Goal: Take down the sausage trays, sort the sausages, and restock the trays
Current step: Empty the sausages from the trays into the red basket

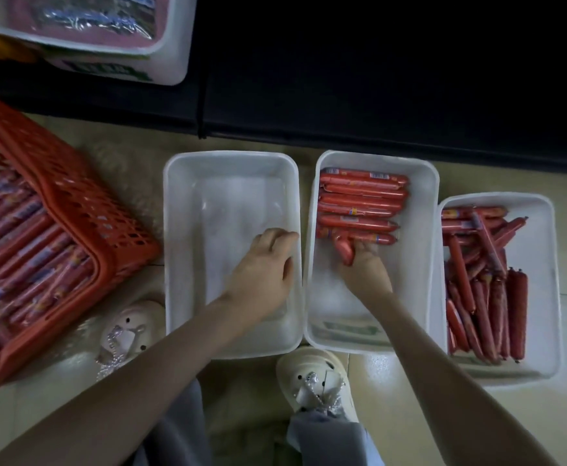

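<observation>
Fingers of the right hand [362, 267]: curled round a loose sausage [345, 252], maybe two, low in the middle tray [423, 250], just at 6 o'clock of the neat row [359, 203] laid crosswise there. Fingers of the left hand [265, 264]: bent over the 3 o'clock rim of the empty tray [181, 264], seemingly gripping it to steady it. All three trays down on the floor [376, 368]. Third tray [549, 297], at 3 o'clock of the middle one, holding a jumbled heap [484, 297] yet to be sorted. Orange basket [83, 210] at 9 o'clock, packed with more.

Step in hand, by the look of it: adding to the row. To do it well: turn the sausage crosswise to match, ends level with the others, then press it snug against the nearest one, leaving no gap. Lay flat, not on top of the row, filling the layer toward 6 o'clock. Hold the neighbouring tray firm to stop any sliding on the smooth tiles.

Writing: small yellow-and-blue patches on the casings, too small to read. Green label [349, 331] at the 6 o'clock wall of the middle tray, blurred. Another label on the white tub [174, 62] at 11 o'clock, also unreadable. No brand to be made out.
</observation>
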`<state>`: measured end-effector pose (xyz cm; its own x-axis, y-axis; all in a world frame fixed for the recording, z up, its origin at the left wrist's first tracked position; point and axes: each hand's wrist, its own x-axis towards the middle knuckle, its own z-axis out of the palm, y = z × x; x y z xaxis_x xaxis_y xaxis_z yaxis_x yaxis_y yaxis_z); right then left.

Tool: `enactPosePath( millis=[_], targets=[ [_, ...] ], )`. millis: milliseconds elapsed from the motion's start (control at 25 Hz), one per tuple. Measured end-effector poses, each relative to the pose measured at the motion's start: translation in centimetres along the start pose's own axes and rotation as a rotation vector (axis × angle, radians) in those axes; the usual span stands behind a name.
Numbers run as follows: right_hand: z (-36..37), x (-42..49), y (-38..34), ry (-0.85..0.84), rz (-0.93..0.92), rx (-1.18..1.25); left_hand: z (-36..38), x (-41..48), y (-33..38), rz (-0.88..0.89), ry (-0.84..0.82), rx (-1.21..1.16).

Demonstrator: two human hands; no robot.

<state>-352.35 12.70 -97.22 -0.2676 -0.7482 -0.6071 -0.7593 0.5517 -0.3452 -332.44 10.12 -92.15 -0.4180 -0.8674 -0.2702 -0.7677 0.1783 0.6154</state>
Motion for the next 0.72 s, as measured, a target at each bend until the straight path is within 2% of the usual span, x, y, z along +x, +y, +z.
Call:
enactPosePath(
  millis=[80,200,240,280,400,440,520,560,600,680,720],
  targets=[
    [-1.4,-2.1,-1.8,-0.058,0.168,0.611,-1.0,0.1,1.0,-0.148,-0.083,-0.315],
    [-3.6,-4.8,-4.9,-0.197,0.166,1.327,-2.3,0.5,2.7,-0.389,-0.403,-0.870],
    [-4.0,-5.4,-5.8,-0.263,0.151,1.438,-2.5,0.6,3.2,-0.434,-0.509,-1.033],
    [-4.2,-5.9,-6.8,-0.315,0.128,1.440,-2.5,0.4,3.4,-0.426,-0.593,-1.111],
    [-4.4,-5.7,-8.1,-0.437,0.020,1.202,-3.6,0.3,3.4,-0.374,-0.669,-1.070],
    [-4.4,-5.2,-7.8,-0.403,-0.022,1.148,-3.9,0.3,3.0,-0.406,-0.652,-1.093],
    [-3.6,-3.1,-5.6,-0.159,-0.038,0.926,-4.4,0.5,2.3,-0.500,-0.610,-1.199],
    [-3.1,-2.0,-4.0,-0.003,-0.013,0.658,-4.4,0.5,2.0,-0.546,-0.584,-1.250],
    [-2.3,-1.0,-2.2,0.052,-0.011,0.305,-4.4,0.4,1.8,-0.583,-0.560,-1.284],
    [-0.2,0.0,1.1,-0.057,-0.104,-0.345,-4.1,0.3,1.4,-0.635,-0.535,-1.318],
    [0.7,0.2,2.2,-0.117,-0.170,-0.523,-3.9,0.3,1.2,-0.646,-0.531,-1.319]
  ],
)
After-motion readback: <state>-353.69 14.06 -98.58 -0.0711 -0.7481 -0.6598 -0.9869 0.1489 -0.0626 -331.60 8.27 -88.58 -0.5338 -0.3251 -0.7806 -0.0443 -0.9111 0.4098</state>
